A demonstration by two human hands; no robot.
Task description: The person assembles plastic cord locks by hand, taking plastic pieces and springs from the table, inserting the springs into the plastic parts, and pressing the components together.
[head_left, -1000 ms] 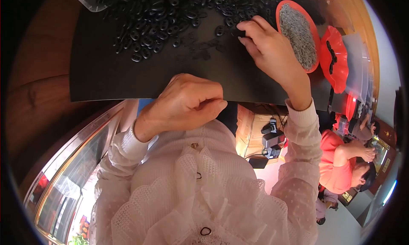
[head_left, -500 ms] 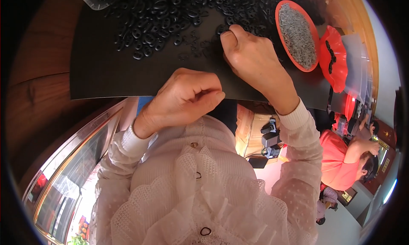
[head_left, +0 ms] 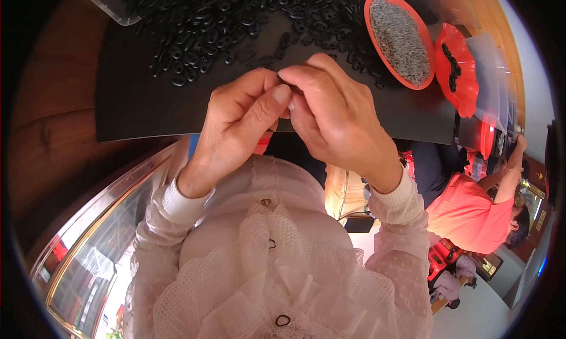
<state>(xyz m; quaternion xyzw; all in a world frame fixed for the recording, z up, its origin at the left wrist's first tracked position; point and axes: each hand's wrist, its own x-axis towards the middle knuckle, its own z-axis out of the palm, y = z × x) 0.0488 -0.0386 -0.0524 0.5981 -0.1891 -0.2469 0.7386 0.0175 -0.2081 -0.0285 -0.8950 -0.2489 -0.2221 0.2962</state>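
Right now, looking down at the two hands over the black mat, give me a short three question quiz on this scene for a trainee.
1. True or false: the left hand and the right hand meet fingertip to fingertip above the flat black mat.
2. What fills the oval orange plastic dish? A) thin grey metal pieces B) water C) white buttons
3. Fill in: the pile of small black ring-shaped parts lies on the mat's ____ side, away from the person.

Key
1. True; both pinch a tiny dark part at the same spot.
2. A.
3. Far; the smaller red plastic dish, right of the orange one, holds only a few black parts.
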